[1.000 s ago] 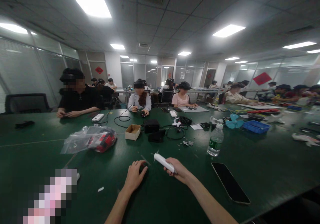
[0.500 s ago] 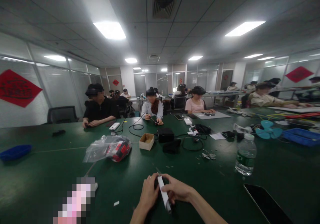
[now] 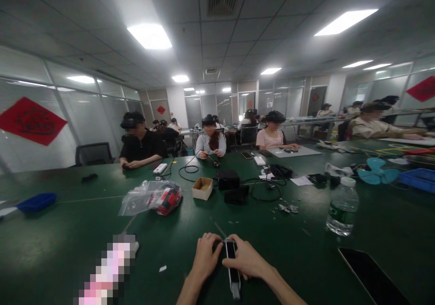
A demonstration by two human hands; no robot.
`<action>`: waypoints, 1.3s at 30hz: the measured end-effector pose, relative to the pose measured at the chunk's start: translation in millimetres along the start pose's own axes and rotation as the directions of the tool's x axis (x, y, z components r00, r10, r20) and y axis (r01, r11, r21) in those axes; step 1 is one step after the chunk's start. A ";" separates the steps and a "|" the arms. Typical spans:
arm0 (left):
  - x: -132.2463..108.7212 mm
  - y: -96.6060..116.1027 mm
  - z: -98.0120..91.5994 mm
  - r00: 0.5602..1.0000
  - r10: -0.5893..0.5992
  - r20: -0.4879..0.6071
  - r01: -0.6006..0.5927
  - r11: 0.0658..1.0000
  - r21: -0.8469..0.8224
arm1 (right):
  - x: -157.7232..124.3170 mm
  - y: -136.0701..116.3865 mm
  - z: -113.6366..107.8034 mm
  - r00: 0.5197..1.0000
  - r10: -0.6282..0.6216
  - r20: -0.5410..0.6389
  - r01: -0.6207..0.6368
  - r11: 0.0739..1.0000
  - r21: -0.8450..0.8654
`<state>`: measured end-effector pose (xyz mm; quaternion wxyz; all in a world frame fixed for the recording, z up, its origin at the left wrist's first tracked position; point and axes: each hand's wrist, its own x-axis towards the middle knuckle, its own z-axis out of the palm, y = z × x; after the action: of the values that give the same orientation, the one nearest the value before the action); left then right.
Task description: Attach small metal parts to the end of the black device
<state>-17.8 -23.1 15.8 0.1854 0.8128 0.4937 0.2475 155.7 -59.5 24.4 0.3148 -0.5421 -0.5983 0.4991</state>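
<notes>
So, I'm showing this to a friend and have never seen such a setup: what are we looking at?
No machine here, just someone's two bare hands. Every picture comes from one camera on that person's head, looking forward and down. The right hand holds a slim white-edged bar with a dark face; the left hand is by its far end, its grip unclear. Below is a green table. A smartphone and water bottle are to the right; further off sit an open cardboard box and a clear plastic bag. Other people sit opposite.
</notes>
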 end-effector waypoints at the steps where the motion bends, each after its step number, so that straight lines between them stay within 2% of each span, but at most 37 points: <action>1: -0.6 0.5 0.0 1.000 -0.006 -0.001 0.006 1.000 0.011 | -0.1 0.3 -0.3 1.000 -0.013 -0.008 0.013 1.000 -0.022; 3: -1.8 1.5 0.2 1.000 -0.012 -0.006 0.012 0.999 0.030 | 0.9 2.3 -4.0 0.998 -0.042 -0.038 0.038 0.996 -0.083; 7: -3.7 2.2 1.6 1.000 -0.006 -0.009 0.007 0.998 0.055 | 6.9 11.0 -20.6 0.971 -0.145 -0.193 0.084 0.952 -0.293; 12: -3.6 1.9 2.0 1.000 0.015 0.008 -0.015 0.998 0.055 | 12.8 21.8 -29.7 0.960 -0.208 -0.187 0.109 0.894 -0.435; 25: -4.3 -0.7 3.6 1.000 0.022 0.016 -0.023 0.998 0.056 | 12.7 26.2 -25.3 0.963 -0.182 -0.196 0.084 0.901 -0.426; 39: 0.9 0.0 3.8 0.998 0.051 0.026 -0.053 0.994 0.100 | 12.6 25.9 -27.4 0.964 -0.181 -0.194 0.055 0.851 -0.522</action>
<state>-15.3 -22.4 13.0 0.1436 0.8365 0.4820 0.2175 186.8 -42.7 6.3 0.2582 -0.6236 -0.6999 0.2337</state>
